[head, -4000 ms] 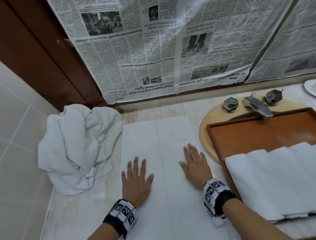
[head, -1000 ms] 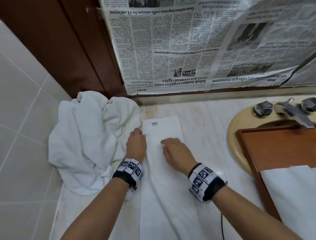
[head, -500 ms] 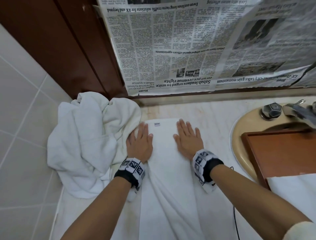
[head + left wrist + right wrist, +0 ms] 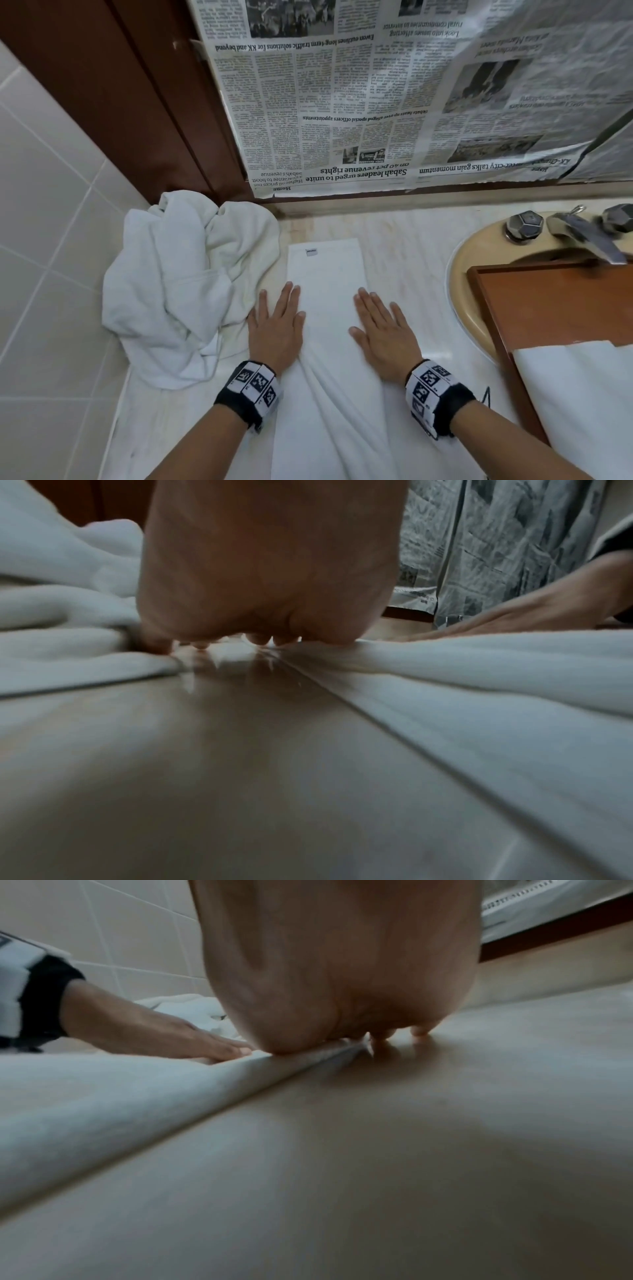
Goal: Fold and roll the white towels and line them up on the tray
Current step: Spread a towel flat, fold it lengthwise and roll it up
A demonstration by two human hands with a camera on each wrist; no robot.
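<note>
Folded towel (image 4: 329,308), a narrow strip running from the counter's (image 4: 404,260) back edge toward its front edge, lies between two flat, released grips: left hand (image 4: 275,329) pressing its left edge, right hand (image 4: 385,337) its right edge, fingers straight. Its near end is cut off below. Both wrist views are blurred. Crumpled towels (image 4: 181,284) fill the back-left corner; the tray (image 4: 561,305) stands at right. Half a second ago both hands lay nearer the strip's far end.

Narrow folded white towel (image 4: 327,308) flat on the marble counter, small tag at its far end, crumpled towel heap (image 4: 181,284) to its left, wooden tray (image 4: 561,305) over the sink holding folded towels (image 4: 582,394)
</note>
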